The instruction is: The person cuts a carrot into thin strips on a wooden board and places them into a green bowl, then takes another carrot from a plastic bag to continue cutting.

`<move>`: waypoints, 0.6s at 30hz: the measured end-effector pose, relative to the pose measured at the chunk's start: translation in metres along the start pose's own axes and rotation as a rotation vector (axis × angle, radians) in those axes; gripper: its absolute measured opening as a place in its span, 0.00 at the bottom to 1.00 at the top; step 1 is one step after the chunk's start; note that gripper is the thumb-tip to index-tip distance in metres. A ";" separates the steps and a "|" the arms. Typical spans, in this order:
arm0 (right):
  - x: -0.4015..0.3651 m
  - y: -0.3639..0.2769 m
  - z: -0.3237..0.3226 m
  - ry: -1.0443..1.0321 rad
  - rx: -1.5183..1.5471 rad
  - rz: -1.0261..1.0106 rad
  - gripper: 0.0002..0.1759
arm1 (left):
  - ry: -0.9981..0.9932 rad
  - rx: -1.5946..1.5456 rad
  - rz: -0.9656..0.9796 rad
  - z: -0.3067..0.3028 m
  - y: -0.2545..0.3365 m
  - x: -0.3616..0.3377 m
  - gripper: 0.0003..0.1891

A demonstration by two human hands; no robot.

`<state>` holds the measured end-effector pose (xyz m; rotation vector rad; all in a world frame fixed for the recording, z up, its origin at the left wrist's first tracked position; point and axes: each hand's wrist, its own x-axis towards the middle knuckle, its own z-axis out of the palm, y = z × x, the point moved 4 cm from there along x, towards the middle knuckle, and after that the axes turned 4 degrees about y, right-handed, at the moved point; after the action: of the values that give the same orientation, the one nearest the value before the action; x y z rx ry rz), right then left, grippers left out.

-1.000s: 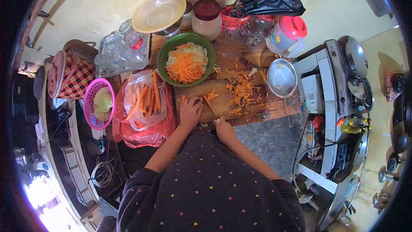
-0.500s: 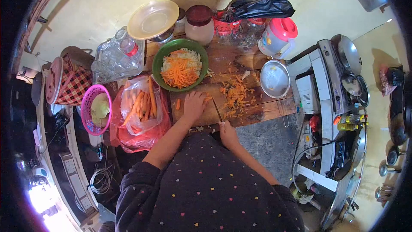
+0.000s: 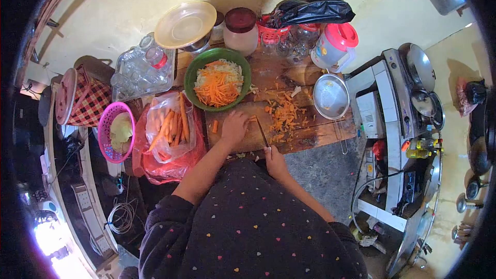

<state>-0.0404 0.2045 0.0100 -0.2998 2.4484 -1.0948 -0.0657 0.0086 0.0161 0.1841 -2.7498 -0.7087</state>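
"While the right hand (image 3: 274, 159) grips a knife (image 3: 263, 134) by its handle, the left hand (image 3: 235, 126) lies over a wooden cutting board (image 3: 248, 143). Take that board as the clock's centre: the right hand is between four and five, the blade pointing away from the body, just short of twelve."

"And the left hand's grip?"

"Fingers bent and close together, palm down. A small carrot piece (image 3: 252, 118) shows at the fingertips, toward one o'clock, next to the blade. I cannot tell whether the fingers pinch it or only press on it, nor whether the blade touches it. Short carrot stubs (image 3: 214, 126) lie at nine on the board."

"What surrounds the board?"

"Orange peelings (image 3: 285, 117) are scattered between two and three. At eleven stands a green bowl (image 3: 188, 81), with orange shreds (image 3: 217, 93) heaped over pale ones. At nine, whole carrots (image 3: 176, 126) lie in a clear plastic bag on top of a red plastic bag (image 3: 168, 172)."

"Further out?"

"Beyond the bags, also at nine, a pink basket (image 3: 99, 130) holds something pale green. A metal tray (image 3: 150, 93) of glassware sits at ten. Past the peelings, a metal strainer (image 3: 330, 97) rests near the edge of the wooden table (image 3: 279, 75), its handle pointing toward the body. Between one and two stands a pitcher (image 3: 330, 51) with a red lid."
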 end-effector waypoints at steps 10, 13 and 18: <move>-0.001 -0.001 0.009 -0.123 -0.076 -0.032 0.24 | 0.011 -0.150 0.029 -0.022 -0.038 -0.037 0.07; 0.001 0.001 0.014 -0.135 -0.110 -0.020 0.24 | 0.007 -0.121 0.052 -0.016 -0.037 -0.039 0.08; 0.001 -0.007 0.012 -0.178 -0.118 -0.013 0.24 | -0.015 -0.015 0.132 -0.013 -0.034 -0.040 0.10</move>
<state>-0.0357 0.1919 0.0075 -0.4314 2.3581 -0.8901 -0.0220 -0.0192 0.0001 -0.0056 -2.7392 -0.6969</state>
